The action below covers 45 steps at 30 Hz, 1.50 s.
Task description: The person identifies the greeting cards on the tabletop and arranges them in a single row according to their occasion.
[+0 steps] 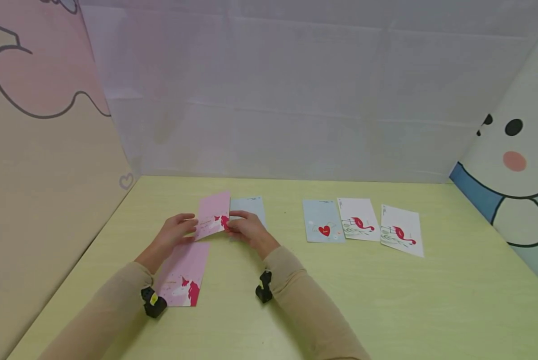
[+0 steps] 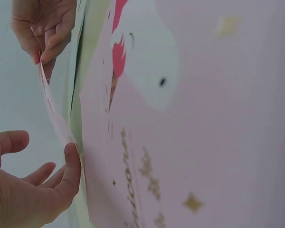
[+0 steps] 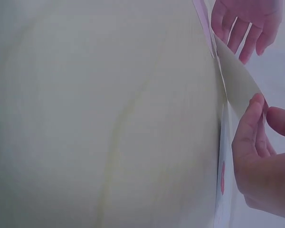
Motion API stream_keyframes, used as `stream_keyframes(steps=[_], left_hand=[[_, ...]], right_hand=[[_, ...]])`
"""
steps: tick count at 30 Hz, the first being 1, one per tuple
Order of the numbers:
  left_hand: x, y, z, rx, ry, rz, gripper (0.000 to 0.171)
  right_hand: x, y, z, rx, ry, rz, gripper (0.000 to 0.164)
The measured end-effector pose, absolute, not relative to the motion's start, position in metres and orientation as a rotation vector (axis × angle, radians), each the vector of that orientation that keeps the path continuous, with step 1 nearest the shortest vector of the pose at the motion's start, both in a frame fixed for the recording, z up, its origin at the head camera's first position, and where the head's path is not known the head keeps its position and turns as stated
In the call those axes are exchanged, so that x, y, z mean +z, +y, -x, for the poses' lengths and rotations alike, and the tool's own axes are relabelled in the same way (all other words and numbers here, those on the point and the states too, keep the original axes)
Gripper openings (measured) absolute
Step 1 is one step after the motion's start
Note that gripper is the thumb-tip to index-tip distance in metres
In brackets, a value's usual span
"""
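Note:
Both hands hold one pink card [image 1: 212,216] with a red and white unicorn print, tilted up off the yellow-green table [image 1: 341,300]. My left hand [image 1: 187,226] grips its left edge and my right hand [image 1: 234,224] pinches its right edge. In the left wrist view the card [image 2: 54,114] shows edge-on between my left hand [image 2: 61,161] below and my right hand [image 2: 46,45] above. In the right wrist view my right hand [image 3: 261,118] pinches the card [image 3: 237,80], with my left hand [image 3: 242,33] beyond it. A second pink card [image 1: 183,275] lies flat under my left forearm.
A pale blue card [image 1: 249,206] lies just behind my right hand. To the right lie a blue card with a red heart [image 1: 323,221] and two white flamingo cards [image 1: 358,219] [image 1: 401,230]. Printed panels wall in the table on the left, back and right.

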<state>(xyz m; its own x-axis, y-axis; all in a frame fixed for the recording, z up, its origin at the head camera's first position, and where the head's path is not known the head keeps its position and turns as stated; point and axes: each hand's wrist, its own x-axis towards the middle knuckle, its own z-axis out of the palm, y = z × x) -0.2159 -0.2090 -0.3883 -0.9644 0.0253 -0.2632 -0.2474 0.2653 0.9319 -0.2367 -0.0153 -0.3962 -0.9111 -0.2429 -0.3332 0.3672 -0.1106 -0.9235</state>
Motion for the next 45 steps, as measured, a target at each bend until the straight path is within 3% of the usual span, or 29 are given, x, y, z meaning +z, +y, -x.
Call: stream_keyframes(steps=[26,45], left_hand=[[-0.401,-0.203,0.222,1.792,2.449,0.214,0.043],[-0.386,-0.188,0.198,1.785,2.35,0.123,0.047]], right_hand=[[-0.391,0.015,0.225,-2.011,1.778,0.025,0.038],[-0.387,0.04,0.202,-1.928,1.836,0.079,0.042]])
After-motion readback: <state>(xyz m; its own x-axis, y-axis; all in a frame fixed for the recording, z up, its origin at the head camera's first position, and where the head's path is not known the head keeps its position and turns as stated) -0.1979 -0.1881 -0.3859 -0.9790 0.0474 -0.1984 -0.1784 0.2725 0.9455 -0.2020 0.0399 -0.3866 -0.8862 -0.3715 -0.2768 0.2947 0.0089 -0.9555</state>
